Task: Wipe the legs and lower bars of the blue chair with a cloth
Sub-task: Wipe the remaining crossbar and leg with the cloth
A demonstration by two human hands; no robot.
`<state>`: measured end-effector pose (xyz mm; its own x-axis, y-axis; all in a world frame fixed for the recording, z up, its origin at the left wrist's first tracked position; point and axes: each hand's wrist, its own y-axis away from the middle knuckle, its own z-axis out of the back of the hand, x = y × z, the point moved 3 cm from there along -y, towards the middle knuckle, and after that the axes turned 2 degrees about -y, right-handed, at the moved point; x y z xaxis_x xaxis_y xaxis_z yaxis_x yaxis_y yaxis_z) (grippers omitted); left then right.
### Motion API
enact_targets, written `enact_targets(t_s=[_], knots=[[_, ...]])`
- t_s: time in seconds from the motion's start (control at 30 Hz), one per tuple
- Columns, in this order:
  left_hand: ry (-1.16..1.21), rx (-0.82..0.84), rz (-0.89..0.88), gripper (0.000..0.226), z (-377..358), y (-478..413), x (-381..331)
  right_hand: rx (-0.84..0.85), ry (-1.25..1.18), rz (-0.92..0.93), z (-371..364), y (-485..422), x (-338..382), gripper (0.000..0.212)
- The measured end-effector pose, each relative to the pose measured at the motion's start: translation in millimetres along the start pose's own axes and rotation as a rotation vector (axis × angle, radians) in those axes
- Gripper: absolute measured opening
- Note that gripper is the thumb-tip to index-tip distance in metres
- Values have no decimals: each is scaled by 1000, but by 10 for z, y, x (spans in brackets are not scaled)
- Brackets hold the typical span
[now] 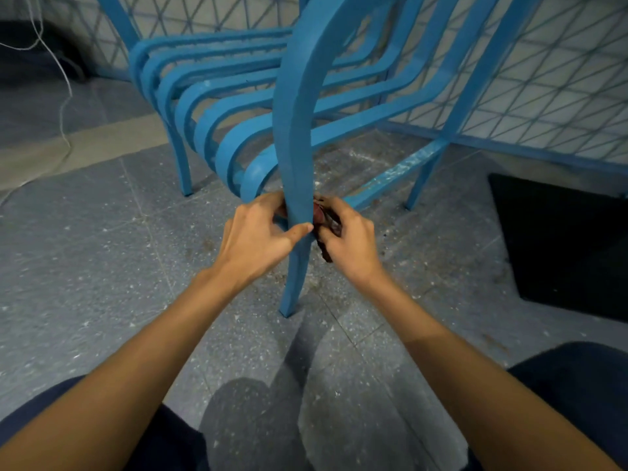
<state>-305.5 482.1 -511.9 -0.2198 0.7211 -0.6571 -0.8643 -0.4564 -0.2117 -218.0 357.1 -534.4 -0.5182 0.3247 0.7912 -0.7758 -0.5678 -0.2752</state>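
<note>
We grip near front leg (pixel 295 158) of blue chair (pixel 217 96) with left hand (pixel 258 234), thumb across front, fingers curled behind. Fingers of right hand (pixel 351 237) clamp dark red cloth (pixel 327 220) against leg's right side. Chair stands on speckled floor (pixel 102 266).

Speckled grey tiled floor (pixel 85 266) down here, the blue chair (pixel 295 147) standing on it centre frame, a black mat (pixel 560 239) lying at right, a white cord (pixel 71 91) trailing upper left.
</note>
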Motion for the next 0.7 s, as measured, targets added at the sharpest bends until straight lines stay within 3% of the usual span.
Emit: enact_targets(t_s=[0.23,0.33,0.43,0.5,0.7], knots=[[-45,-11,-17,36,-4,4,-33,49,165,-22,272,-508,-324,19],[-90,-11,-7,33,2,-11,-66,185,268,92,127,-545,-287,22],[-92,-49,26,41,-28,17,-107,355,184,295,121,-300,-243,35],[-66,-104,63,48,-58,49,-146,405,167,334,298,-255,-342,40],[-59,-223,139,47,-59,31,-258,217,322,83,668,-710,-714,22]])
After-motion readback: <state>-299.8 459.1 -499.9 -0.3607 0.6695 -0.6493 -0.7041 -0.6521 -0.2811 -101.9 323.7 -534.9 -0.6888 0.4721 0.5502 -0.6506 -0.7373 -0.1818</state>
